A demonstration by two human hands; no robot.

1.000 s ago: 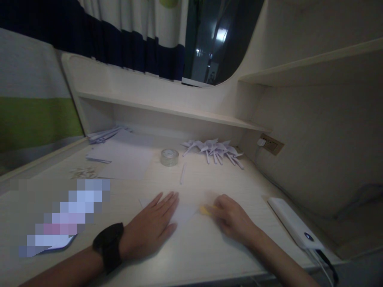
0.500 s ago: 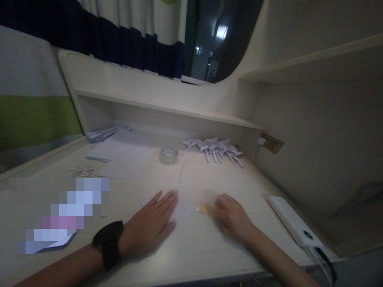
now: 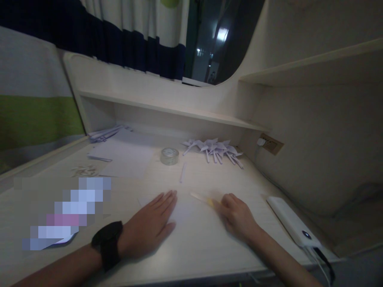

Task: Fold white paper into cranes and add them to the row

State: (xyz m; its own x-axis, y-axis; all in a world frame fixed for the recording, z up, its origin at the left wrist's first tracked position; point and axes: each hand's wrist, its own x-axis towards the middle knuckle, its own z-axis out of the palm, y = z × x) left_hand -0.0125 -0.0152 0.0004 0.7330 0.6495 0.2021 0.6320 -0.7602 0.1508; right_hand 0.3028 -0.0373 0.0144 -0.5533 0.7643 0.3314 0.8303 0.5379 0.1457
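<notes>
Paper (image 3: pixel 183 212) beneath your left hand (image 3: pixel 149 226)
Fingers (image 3: pixel 164 202) flat and close together; your right hand (image 3: pixel 239 218) pinches a blurred yellow tool (image 3: pixel 210 202) near it.

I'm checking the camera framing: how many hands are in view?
2: the left hand lies flat on white paper; the right hand, to its right, holds a blurred yellow tool. Neither is hidden.
</notes>
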